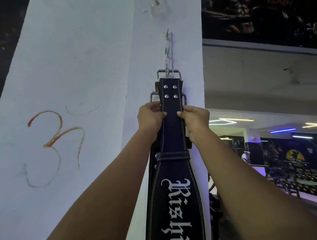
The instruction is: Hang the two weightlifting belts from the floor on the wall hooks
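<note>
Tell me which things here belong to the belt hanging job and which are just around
Job: front belt, second belt behind, buckle, wall hook, left hand, right hand.
Just around: red wall scribble, mirror.

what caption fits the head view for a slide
Both hands, left and right, grip a black belt whose buckle sits at a wall hook.

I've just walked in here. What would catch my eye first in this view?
Probably the long black belt with white gothic lettering, hanging down the white pillar in the middle, its metal buckle raised to a small wall hook. The left hand and right hand grip its edges just below the rivets. A red-orange painted symbol marks the pillar's left face.
</note>
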`<action>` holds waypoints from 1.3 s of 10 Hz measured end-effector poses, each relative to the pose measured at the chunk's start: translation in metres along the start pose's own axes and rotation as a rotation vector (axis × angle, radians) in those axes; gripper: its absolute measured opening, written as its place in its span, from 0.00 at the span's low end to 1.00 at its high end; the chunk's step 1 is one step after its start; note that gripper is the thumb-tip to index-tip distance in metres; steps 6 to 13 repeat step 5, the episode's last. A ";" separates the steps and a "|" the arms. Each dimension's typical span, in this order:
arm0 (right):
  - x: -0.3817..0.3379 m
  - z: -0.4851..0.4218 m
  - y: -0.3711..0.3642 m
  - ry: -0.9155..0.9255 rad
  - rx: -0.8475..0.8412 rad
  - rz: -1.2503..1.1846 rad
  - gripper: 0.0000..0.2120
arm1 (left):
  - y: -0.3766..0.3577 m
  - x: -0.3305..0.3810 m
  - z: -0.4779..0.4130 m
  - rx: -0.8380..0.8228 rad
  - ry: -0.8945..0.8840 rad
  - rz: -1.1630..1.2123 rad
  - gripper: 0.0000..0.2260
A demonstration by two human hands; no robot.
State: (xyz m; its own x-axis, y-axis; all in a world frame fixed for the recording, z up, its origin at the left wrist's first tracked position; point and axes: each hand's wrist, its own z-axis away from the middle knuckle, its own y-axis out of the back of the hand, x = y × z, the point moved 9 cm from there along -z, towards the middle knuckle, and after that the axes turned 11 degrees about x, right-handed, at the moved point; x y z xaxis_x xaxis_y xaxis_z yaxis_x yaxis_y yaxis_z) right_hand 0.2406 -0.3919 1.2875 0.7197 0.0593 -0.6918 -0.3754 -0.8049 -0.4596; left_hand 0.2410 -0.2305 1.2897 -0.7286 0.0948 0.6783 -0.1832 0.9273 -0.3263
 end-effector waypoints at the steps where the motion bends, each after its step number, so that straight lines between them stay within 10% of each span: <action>1: 0.010 0.020 0.015 -0.041 -0.036 0.008 0.20 | 0.005 -0.004 0.029 -0.020 0.011 0.004 0.18; 13: 0.008 0.127 0.095 -0.172 -0.092 0.096 0.16 | 0.055 -0.009 0.150 -0.022 0.134 -0.130 0.20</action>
